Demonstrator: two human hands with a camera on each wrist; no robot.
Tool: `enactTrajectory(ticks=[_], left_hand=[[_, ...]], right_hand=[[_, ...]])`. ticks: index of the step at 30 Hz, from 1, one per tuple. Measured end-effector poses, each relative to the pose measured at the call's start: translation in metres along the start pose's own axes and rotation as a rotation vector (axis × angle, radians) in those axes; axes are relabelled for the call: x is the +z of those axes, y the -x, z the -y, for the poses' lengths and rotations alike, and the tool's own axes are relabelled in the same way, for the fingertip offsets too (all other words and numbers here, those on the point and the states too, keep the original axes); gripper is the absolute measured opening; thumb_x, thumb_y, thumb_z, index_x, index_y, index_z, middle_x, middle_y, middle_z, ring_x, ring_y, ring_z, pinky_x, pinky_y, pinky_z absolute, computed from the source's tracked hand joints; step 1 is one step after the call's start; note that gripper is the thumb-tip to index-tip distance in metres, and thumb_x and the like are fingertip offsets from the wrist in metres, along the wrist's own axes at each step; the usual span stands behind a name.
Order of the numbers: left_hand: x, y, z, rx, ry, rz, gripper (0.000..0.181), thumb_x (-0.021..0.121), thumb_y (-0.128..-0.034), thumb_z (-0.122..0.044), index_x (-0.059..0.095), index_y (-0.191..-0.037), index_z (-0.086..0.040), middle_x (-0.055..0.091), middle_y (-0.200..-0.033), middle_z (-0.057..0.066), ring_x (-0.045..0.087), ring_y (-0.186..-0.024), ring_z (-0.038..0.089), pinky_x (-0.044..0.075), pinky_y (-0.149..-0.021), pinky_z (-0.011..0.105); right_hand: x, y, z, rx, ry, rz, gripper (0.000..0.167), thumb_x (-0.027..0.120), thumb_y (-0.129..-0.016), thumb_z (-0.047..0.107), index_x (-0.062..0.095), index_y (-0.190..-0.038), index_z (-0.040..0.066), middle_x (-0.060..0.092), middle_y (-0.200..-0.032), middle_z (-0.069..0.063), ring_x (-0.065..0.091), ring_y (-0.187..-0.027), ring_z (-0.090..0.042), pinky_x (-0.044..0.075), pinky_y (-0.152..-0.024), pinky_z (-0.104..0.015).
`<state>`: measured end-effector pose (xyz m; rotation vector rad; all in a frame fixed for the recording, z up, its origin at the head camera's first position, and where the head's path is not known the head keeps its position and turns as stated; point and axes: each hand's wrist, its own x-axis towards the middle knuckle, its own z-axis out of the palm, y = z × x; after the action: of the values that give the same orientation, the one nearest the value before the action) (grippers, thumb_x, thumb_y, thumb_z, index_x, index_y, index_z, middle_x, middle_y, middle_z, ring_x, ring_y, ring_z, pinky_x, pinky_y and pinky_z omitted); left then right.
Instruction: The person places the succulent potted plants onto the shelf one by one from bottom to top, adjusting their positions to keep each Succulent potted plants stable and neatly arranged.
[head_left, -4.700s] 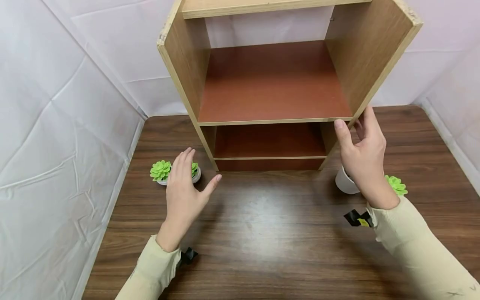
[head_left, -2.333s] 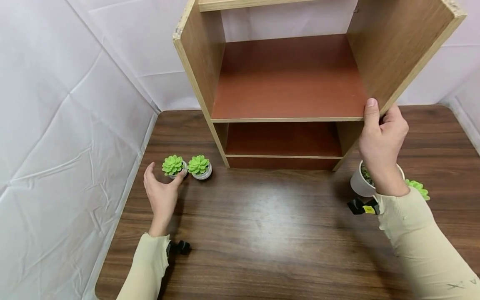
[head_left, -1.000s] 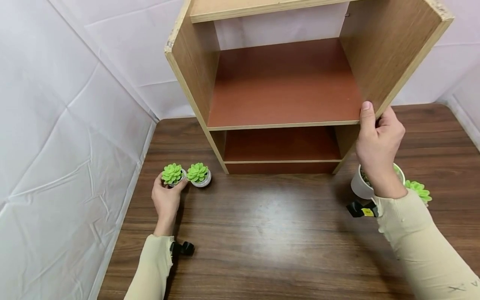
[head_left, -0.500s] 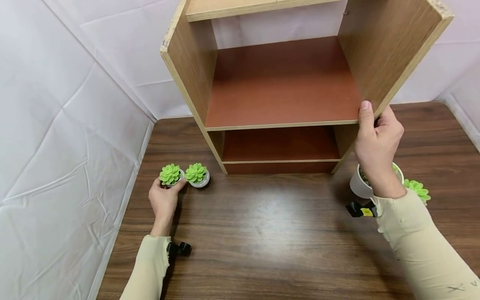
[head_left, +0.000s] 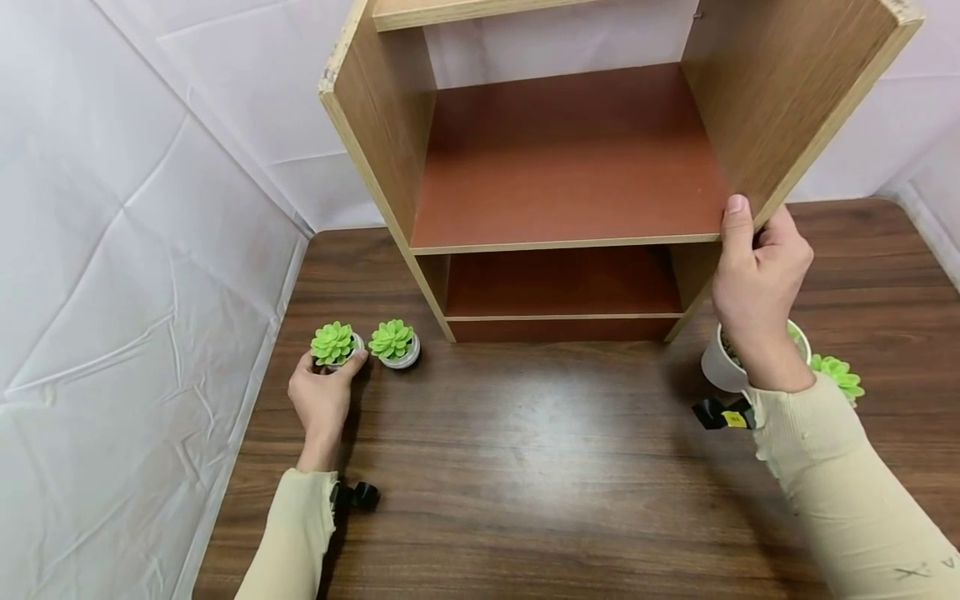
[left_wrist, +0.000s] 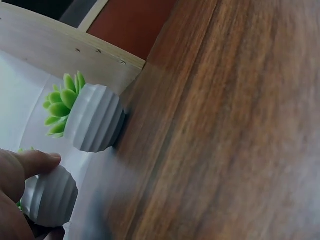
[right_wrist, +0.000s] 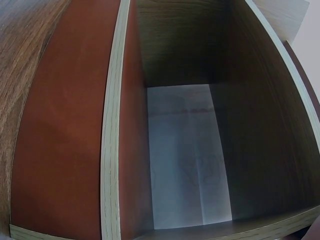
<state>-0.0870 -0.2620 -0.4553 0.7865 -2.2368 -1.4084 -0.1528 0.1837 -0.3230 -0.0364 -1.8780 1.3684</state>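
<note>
My left hand (head_left: 322,400) grips a small potted succulent (head_left: 332,343) from the near side, thumb on its right and fingers on its left. In the left wrist view the thumb lies against that ribbed pale pot (left_wrist: 54,197). A matching potted succulent (head_left: 392,342) stands upright just to its right, a small gap apart. My right hand (head_left: 761,279) holds the right side panel of a wooden shelf unit (head_left: 570,158), thumb in front by the middle shelf board and fingers behind the edge. The right wrist view shows the lower compartment (left_wrist: 112,37) only partly elsewhere; fingertips there are hidden.
A larger white pot (head_left: 722,367) stands under my right wrist, partly covered by it. Beside it, another green succulent (head_left: 838,377) shows past the right sleeve. The shelf unit stands on a dark wooden table (head_left: 525,483), with white sheeting (head_left: 120,333) at the left and behind.
My right hand has closed around the shelf's side panel. My left hand has moved down to the left succulent, taken hold of it and shifted it slightly left, away from its neighbour.
</note>
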Motion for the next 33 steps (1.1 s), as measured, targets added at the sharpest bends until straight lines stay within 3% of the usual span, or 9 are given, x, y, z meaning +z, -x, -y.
enactTrajectory(ticks=[15, 24, 33], left_hand=[[-0.012, 0.008, -0.014, -0.001, 0.084, 0.026, 0.057, 0.090, -0.0723, -0.026, 0.066, -0.119, -0.002, 0.063, -0.116, 0.006, 0.060, -0.106, 0.015, 0.048, -0.084, 0.026], [-0.015, 0.013, -0.026, 0.027, 0.127, 0.031, 0.053, 0.091, -0.0703, -0.020, 0.068, -0.114, -0.002, 0.066, -0.109, 0.007, 0.062, -0.098, 0.014, 0.049, -0.077, 0.021], [-0.015, 0.020, -0.035, 0.061, 0.112, 0.071, 0.054, 0.093, -0.0673, -0.025, 0.071, -0.113, -0.006, 0.068, -0.101, 0.006, 0.059, -0.085, 0.014, 0.047, -0.071, 0.022]], right_hand=[[0.000, -0.001, 0.005, 0.053, 0.007, -0.002, 0.025, 0.056, -0.100, 0.017, 0.073, -0.102, 0.000, 0.070, -0.087, -0.001, 0.063, -0.080, -0.006, 0.044, -0.070, -0.019], [0.001, 0.000, 0.010, 0.000, -0.008, -0.003, 0.024, 0.056, -0.100, 0.017, 0.072, -0.098, 0.000, 0.068, -0.083, 0.002, 0.063, -0.078, -0.007, 0.043, -0.068, -0.019], [0.000, -0.001, 0.010, 0.032, -0.006, -0.005, 0.025, 0.056, -0.100, 0.017, 0.071, -0.097, -0.002, 0.066, -0.080, 0.005, 0.061, -0.076, -0.006, 0.042, -0.067, -0.019]])
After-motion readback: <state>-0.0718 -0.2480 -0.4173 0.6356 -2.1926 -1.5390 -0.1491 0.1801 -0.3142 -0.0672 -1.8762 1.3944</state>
